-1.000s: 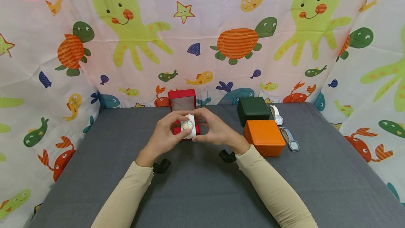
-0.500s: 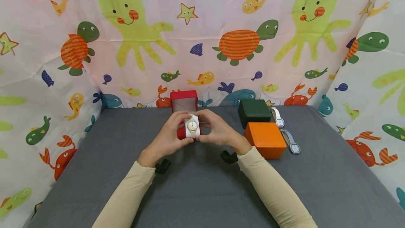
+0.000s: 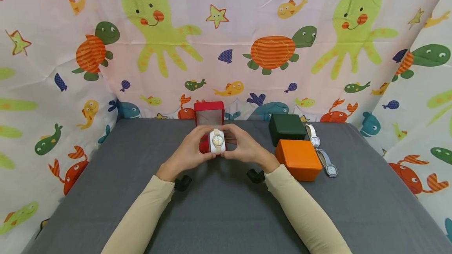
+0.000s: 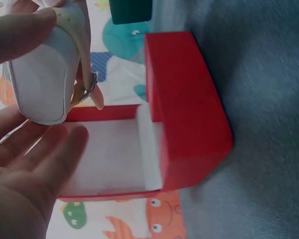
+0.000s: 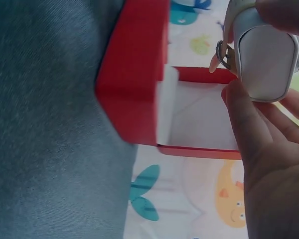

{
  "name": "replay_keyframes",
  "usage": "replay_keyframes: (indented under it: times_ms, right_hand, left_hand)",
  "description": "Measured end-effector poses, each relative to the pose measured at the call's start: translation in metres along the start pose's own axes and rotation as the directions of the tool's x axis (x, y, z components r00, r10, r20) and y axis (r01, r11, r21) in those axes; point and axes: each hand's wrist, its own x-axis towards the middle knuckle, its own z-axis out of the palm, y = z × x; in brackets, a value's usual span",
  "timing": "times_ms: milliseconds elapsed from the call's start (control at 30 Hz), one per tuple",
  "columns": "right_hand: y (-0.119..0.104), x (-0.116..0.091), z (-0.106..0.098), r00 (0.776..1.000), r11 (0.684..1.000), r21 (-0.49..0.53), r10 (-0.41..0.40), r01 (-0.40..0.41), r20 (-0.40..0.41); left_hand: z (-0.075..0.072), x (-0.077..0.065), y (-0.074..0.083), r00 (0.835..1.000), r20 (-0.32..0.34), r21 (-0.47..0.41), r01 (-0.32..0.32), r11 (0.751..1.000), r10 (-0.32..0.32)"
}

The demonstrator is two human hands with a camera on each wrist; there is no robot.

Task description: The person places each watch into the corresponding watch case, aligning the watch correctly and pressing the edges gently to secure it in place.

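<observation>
Both my hands hold a white watch cushion [image 4: 40, 79] with a wristwatch [image 3: 217, 140] strapped round it. The watch has a round pale face and a cream strap, and its face points up in the head view. My left hand [image 3: 190, 148] grips the left side, thumb at the lower edge and fingers at the far one. On the opposite side my right hand [image 3: 244, 144] grips it likewise. In both wrist views the strap's metal buckle [image 5: 223, 54] hangs under the cushion. Just behind and below stands a red watch box [image 3: 209, 106], lid up, its base partly hidden by the hands.
To the right stand a green box [image 3: 287, 127] and, in front of it, an orange box [image 3: 298, 159]. Beside them lie a white-strapped watch [image 3: 312, 134] and a light blue-strapped watch [image 3: 327, 162]. A printed sea-animal curtain [image 3: 197, 58] hangs behind the grey tabletop [image 3: 219, 214].
My left thumb has slid off beside the watch face to the cushion's lower edge. The cushion has turned from a slant to straight. The head view has shifted slightly.
</observation>
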Motion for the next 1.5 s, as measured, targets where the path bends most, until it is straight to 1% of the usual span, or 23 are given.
replay_keyframes:
  times_ms: [133, 200, 267, 400, 467, 600, 733, 933, 1033, 1267, 1400, 1500]
  right_hand:
    - [0.007, 0.009, 0.001, 1.0, 0.998, -0.067, 0.005, -0.005, 0.004]
    - [0.011, 0.014, 0.001, 1.0, 0.997, -0.082, 0.009, -0.008, 0.008]
    - [0.015, 0.019, 0.001, 1.0, 0.994, -0.11, 0.027, -0.025, 0.015]
    - [0.024, 0.027, 0.003, 0.997, 0.986, -0.16, 0.064, -0.055, 0.053]
    - [0.028, 0.03, 0.005, 0.994, 0.984, -0.167, 0.079, -0.066, 0.072]
    - [0.037, 0.035, 0.006, 0.991, 0.983, -0.156, 0.106, -0.092, 0.081]
    - [0.044, 0.04, 0.006, 0.987, 0.978, -0.175, 0.13, -0.112, 0.094]
    - [0.047, 0.047, 0.002, 0.978, 0.974, -0.165, 0.176, -0.156, 0.114]
    - [0.047, 0.049, 0.001, 0.97, 0.967, -0.178, 0.204, -0.18, 0.128]
    - [0.048, 0.053, 0.0, 0.954, 0.947, -0.234, 0.26, -0.221, 0.148]
    - [0.048, 0.056, 0.0, 0.948, 0.937, -0.259, 0.279, -0.234, 0.155]
    - [0.048, 0.057, -0.001, 0.947, 0.936, -0.269, 0.277, -0.227, 0.162]
  left_hand:
    - [0.001, 0.006, -0.012, 1.0, 0.004, 0.02, 0.021, 1.0, -0.021]
    - [0.0, 0.009, -0.018, 0.999, 0.008, 0.034, 0.034, 0.999, -0.035]
    - [0.0, 0.012, -0.024, 0.998, 0.02, 0.043, 0.05, 0.998, -0.051]
    - [0.002, 0.015, -0.034, 0.993, 0.054, 0.054, 0.103, 0.993, -0.106]
    - [0.003, 0.016, -0.039, 0.989, 0.074, 0.054, 0.126, 0.991, -0.13]
    - [0.008, 0.02, -0.05, 0.98, 0.114, 0.063, 0.154, 0.986, -0.161]
    - [0.011, 0.023, -0.058, 0.972, 0.131, 0.07, 0.188, 0.98, -0.196]
    - [0.011, 0.029, -0.062, 0.953, 0.17, 0.058, 0.244, 0.968, -0.25]
    - [0.011, 0.032, -0.063, 0.944, 0.186, 0.061, 0.265, 0.962, -0.272]
    - [0.008, 0.034, -0.063, 0.94, 0.215, 0.039, 0.264, 0.964, -0.266]
    - [0.008, 0.036, -0.063, 0.935, 0.2, 0.04, 0.289, 0.956, -0.291]
    - [0.01, 0.036, -0.063, 0.934, 0.184, 0.053, 0.302, 0.952, -0.307]
